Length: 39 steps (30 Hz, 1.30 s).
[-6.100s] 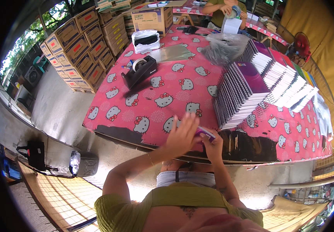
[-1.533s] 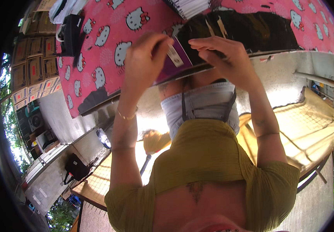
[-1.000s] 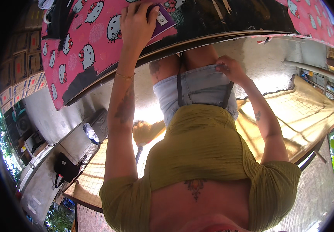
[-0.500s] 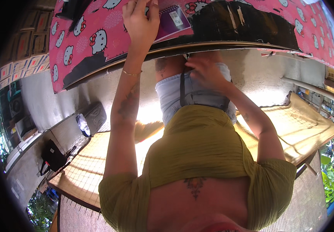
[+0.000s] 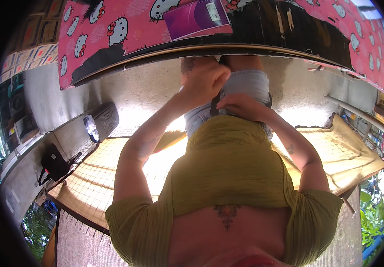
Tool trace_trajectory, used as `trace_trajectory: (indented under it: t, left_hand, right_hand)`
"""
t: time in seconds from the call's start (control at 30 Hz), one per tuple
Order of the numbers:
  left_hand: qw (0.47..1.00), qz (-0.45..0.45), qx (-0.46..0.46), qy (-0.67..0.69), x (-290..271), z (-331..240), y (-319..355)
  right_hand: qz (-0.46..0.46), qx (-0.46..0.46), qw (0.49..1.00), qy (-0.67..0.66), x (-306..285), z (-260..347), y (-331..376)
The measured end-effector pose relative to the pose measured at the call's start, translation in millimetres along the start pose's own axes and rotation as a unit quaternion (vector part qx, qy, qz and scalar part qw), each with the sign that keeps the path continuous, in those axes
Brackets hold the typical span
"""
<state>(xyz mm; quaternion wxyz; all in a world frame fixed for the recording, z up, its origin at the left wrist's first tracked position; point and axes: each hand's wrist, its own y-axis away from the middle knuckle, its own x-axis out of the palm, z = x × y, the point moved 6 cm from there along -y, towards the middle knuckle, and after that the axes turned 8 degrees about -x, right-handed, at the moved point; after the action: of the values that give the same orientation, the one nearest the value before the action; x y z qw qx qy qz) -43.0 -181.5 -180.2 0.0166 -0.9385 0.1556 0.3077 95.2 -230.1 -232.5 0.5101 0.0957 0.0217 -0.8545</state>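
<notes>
Above my lap, a narrow black strap [image 5: 214,107] runs down over the light denim shorts [image 5: 247,84]. My left hand [image 5: 206,81] is closed in a fist round the strap's upper part, just below the table edge. Lower down, close to my waist, my right hand [image 5: 244,107] has its fingers curled against the same strap, thumb side toward it. Most of the strap is hidden behind the hands. On the table lies a purple spiral notebook [image 5: 192,22] with a white label, apart from both hands.
In front stands a table with a pink patterned cover [image 5: 134,13], torn to black along its near edge [image 5: 290,44]. To the left are a black bag [image 5: 55,163] and a grey case [image 5: 105,120]. Stacked boxes [image 5: 32,58] stand far left. A bench with tan netting [image 5: 94,178] is behind me.
My left hand has come down from the notebook on the table to the strap over my lap. My right hand has drawn back closer to my waist.
</notes>
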Motion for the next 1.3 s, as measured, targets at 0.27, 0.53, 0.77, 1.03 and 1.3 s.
trace_trajectory:
  t: [0.27,0.53,0.77,1.03,1.3]
  left_hand:
    - [0.986,0.127,-0.092,-0.056,81.8,72.4,48.9]
    - [0.992,-0.083,0.031,-0.085,-29.9,-39.5,-12.2]
    - [0.914,-0.219,0.039,-0.340,-126.5,-26.3,-77.6]
    - [0.950,-0.275,0.066,-0.134,-207.7,-116.3,-82.3]
    - [0.799,-0.420,0.422,-0.088,-266.5,-239.0,-171.2]
  right_hand:
    - [0.026,0.097,0.994,0.030,-15.2,-4.5,26.1]
    - [0.037,0.116,0.992,0.029,-48.4,-25.9,-1.7]
    - [0.055,-0.016,0.998,0.033,-97.0,125.0,-12.9]
    - [-0.488,-0.271,0.780,0.283,-263.0,290.2,53.8]
    - [-0.462,-0.219,0.840,0.184,-361.9,267.1,-36.7]
